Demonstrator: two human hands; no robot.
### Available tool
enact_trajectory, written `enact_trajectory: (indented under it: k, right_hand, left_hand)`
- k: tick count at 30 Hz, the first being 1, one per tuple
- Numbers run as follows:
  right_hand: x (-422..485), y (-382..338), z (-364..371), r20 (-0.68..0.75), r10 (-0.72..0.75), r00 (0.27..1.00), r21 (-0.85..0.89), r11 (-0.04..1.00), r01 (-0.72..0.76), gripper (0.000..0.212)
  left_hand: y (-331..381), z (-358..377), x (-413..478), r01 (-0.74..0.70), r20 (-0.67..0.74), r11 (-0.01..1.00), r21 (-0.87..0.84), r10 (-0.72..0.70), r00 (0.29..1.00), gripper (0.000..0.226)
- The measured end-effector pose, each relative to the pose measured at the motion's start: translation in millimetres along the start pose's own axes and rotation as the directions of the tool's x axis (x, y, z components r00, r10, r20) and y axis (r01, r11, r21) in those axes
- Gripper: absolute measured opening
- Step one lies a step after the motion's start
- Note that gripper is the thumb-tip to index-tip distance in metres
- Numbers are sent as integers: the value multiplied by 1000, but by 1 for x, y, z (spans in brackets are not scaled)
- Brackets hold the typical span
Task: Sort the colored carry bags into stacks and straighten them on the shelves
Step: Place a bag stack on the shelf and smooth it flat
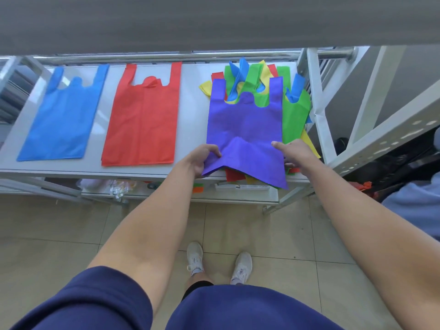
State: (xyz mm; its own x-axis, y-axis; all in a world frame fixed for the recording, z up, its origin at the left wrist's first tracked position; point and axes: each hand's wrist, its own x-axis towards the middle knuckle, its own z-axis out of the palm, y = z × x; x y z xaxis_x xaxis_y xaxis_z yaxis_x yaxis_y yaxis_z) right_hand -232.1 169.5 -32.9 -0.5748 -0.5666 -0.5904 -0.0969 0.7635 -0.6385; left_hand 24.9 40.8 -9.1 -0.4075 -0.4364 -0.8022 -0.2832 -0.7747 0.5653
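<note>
Navy shirt, left hand grip pinching near-left corner of purple bag, right hand grip holding its right edge, bag atop mixed pile on shelf

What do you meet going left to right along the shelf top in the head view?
Blue bag → red bag → purple bag, held at its near edge by the left hand and right hand.

We see a pale grey metal shelf with three lots lying on its top. At the left a blue bag lies flat, handles towards the back rail. Near it a red bag lies the same way. At the right sits a loose pile of mixed bags, a purple bag uppermost, overhanging the front edge
</note>
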Motion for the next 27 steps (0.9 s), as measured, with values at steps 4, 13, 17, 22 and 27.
enact_trajectory:
  k: [4,13,17,22,27]
  right_hand:
    - [-15,-19,5,59,22,998,32,999,-24,51]
    - [-40,-24,5,247,223,943,-263,952,-156,90]
    - [-40,-16,6,399,203,894,14,974,-227,76]
    - [-34,-17,-1,518,83,851,489,788,-374,46]
    - [-25,-6,6,254,17,967,428,894,-128,48]
  left_hand:
    - [1,0,-2,1,-25,989,-148,-4,1000,15]
    - [6,4,-15,8,28,880,-475,6,1000,21]
    - [3,-6,-10,57,11,873,-484,-59,998,24]
    - [-1,-9,-11,70,22,997,18,-71,997,24]
    - [-17,-4,-13,8,73,914,405,-41,996,31]
